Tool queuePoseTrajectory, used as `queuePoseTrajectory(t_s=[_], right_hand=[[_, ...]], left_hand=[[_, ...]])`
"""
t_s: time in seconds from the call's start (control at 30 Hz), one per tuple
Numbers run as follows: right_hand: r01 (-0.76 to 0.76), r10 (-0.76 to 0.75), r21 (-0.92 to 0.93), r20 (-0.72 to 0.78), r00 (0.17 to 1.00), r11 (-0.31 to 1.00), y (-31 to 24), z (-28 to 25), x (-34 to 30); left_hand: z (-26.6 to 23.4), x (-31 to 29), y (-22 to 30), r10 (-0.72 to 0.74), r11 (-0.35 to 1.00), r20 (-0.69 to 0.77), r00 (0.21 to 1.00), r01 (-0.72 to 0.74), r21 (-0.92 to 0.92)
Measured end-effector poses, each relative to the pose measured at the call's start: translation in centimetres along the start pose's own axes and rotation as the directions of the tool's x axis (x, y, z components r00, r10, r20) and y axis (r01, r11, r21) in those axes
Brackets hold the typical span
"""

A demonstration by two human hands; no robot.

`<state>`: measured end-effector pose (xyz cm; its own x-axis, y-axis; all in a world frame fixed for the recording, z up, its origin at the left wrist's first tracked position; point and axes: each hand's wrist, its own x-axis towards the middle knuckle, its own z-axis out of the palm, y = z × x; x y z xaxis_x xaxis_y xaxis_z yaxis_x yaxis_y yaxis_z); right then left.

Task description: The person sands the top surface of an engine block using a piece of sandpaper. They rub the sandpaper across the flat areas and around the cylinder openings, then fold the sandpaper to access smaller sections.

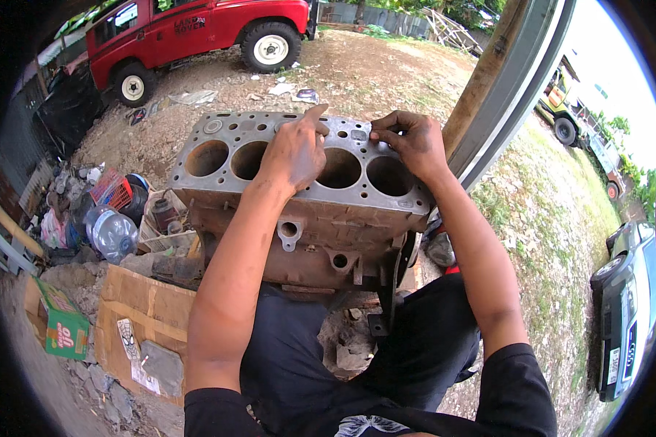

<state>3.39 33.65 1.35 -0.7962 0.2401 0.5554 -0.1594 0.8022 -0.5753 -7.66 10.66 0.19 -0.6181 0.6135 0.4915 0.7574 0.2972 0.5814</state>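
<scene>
An engine block (262,213) stands upright in front of me, its flat grey top showing a row of several round cylinder bores. My left hand (297,151) rests over the top face between two middle bores, index finger stretched toward the far edge and thumb apart from it; its other fingers are largely hidden. At the far right of the top face, my right hand (413,143) has thumb and forefinger pinched together beside a small squarish opening. Whatever lies between those fingertips is too small to make out.
A metal post (499,102) rises just right of the block. Cardboard (142,306), a green box (64,320) and a large plastic bottle (113,233) lie at the left. Beyond stands a red off-road vehicle (197,29); a dark car (630,306) is parked at the right.
</scene>
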Motion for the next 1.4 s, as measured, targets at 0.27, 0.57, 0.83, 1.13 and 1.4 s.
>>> queuePoseTrajectory(t_s=[0.27, 0.57, 0.83, 1.13, 1.4], right_hand=[[-0.056, 0.055, 0.032, 0.026, 0.998, 0.998, 0.7, 0.2, 0.4], [-0.045, 0.047, 0.043, -0.033, 0.998, 0.998, -0.3, -0.4, 0.3], [-0.041, 0.055, 0.232, -0.056, 0.997, 0.972, 0.0, -0.3, 0.7], [-0.075, 0.089, 0.19, -0.065, 0.994, 0.979, -0.7, -0.8, 1.0], [-0.104, 0.104, -0.005, 0.04, 0.994, 0.995, -0.5, -0.6, 0.2]], left_hand=[[0.0, -0.1, -0.4, 0.014, 1.0, -0.018, 1.0, -0.014, 0.015], [-0.3, -0.1, 0.3, 0.022, 1.0, -0.009, 1.0, -0.022, 0.021], [0.0, -0.2, -0.3, 0.025, 1.0, 0.0, 1.0, -0.025, 0.005], [-0.1, -0.6, 0.6, 0.014, 0.998, 0.014, 1.0, -0.015, 0.054], [-0.1, -0.1, 0.4, 0.022, 0.998, 0.004, 1.0, -0.022, 0.058]])
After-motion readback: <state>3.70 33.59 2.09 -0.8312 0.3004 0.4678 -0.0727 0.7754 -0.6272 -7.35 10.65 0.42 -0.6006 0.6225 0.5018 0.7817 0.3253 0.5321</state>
